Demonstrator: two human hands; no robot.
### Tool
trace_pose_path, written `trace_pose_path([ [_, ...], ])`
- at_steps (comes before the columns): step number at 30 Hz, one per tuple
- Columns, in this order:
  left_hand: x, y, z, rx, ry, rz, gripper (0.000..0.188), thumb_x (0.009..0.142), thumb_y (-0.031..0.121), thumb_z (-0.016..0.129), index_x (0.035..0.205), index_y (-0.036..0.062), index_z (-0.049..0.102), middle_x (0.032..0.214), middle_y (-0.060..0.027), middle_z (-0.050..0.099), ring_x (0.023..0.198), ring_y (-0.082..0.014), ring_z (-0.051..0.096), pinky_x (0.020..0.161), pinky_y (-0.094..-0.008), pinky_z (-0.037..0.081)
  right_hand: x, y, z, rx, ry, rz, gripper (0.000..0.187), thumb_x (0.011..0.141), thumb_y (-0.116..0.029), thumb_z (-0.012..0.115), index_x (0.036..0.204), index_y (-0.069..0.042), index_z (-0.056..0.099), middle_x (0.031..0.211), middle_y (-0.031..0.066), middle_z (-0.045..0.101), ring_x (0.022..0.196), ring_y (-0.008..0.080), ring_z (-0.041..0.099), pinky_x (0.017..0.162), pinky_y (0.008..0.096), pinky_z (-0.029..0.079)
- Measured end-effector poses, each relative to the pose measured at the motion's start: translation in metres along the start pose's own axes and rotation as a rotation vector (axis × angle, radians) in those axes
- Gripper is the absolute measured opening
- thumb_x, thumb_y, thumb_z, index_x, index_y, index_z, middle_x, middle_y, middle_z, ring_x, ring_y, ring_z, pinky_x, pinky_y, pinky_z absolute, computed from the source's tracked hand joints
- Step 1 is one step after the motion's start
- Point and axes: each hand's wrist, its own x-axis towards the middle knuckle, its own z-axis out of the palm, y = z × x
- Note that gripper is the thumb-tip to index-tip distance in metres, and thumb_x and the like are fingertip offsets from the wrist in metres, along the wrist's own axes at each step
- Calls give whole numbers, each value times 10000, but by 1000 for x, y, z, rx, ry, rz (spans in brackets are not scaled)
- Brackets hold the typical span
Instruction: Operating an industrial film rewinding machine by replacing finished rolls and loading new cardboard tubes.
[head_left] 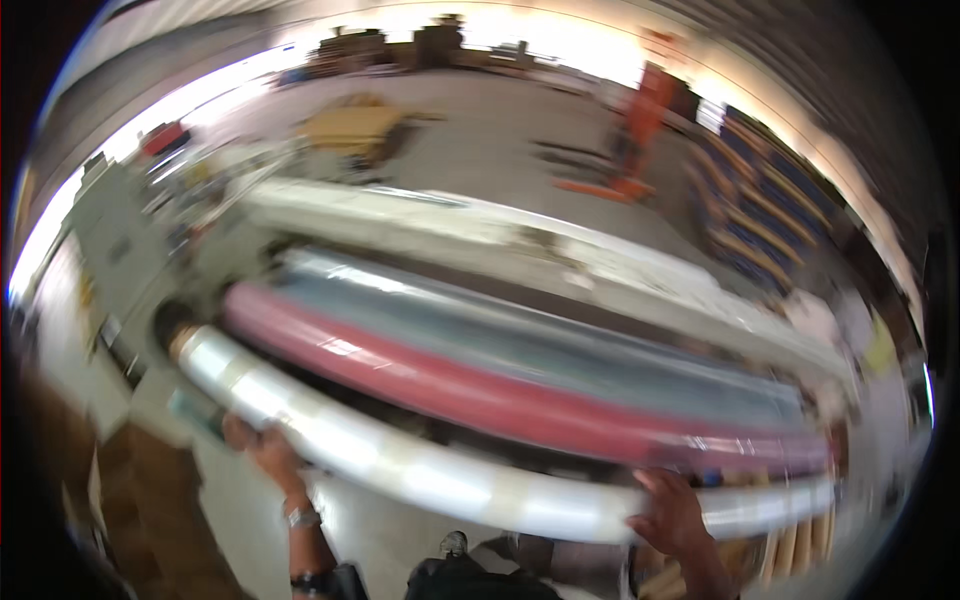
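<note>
A long white roll of plastic film (400, 465), with pale bands around it, stretches across my front from left to right. My left hand (268, 452) is at its near side toward the left end, fingers apart and blurred; whether it touches the film I cannot tell. Over the right part of the roll lies my right hand (672, 515), thumb and fingers spread against its surface. Just beyond runs a pink-red roll (480, 395), and behind that a grey-blue roll (560, 345) in shiny wrap. A dark core end (175, 322) sticks out at the white roll's left.
A pale machine beam (500, 225) spans behind the rolls. A grey cabinet (115, 225) stands left, with brown cartons (160, 500) nearer me. Farther off are a yellow platform (350, 128), an orange lifter (645, 125) and stacked blue-and-tan goods (765, 205) at right.
</note>
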Motion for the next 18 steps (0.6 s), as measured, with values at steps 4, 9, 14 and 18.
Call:
trace_pose_path([
  [4, -23, -22, -15, -1117, -335, -510, 531, 965, 427, 374, 1306, 20, 376, 1282, -197, 464, 1092, -255, 522, 856, -430, 487, -9, -11, 0, -28, -37, -18, 719, 719, -470, 667, 1250, -43, 436, 1283, 160, 447, 1181, 337, 433, 989, 493, 327],
  [9, -10, 50, -7, -1027, -352, -867, 546, 918, 361, 477, 1325, 10, 380, 1307, -211, 453, 1157, -331, 474, 958, -439, 402, -55, 11, -5, -10, 47, 115, 699, 692, -406, 713, 1234, -30, 482, 1254, 175, 489, 1170, 311, 458, 1020, 439, 290],
  [14, -68, 129, -68, -992, -546, -847, 563, 911, 344, 487, 1351, 17, 359, 1340, -222, 420, 1210, -377, 427, 1026, -459, 347, -94, 42, -21, -36, 138, 25, 767, 713, -429, 703, 1317, -55, 414, 1337, 172, 418, 1256, 313, 381, 1054, 452, 254],
  [18, -156, 152, -92, -1199, -721, -706, 503, 950, 330, 412, 1357, 42, 347, 1343, -222, 405, 1213, -375, 406, 1038, -474, 336, -158, 80, -38, -139, 42, 85, 815, 722, -422, 697, 1367, -66, 348, 1390, 163, 366, 1305, 305, 319, 1076, 463, 218],
])
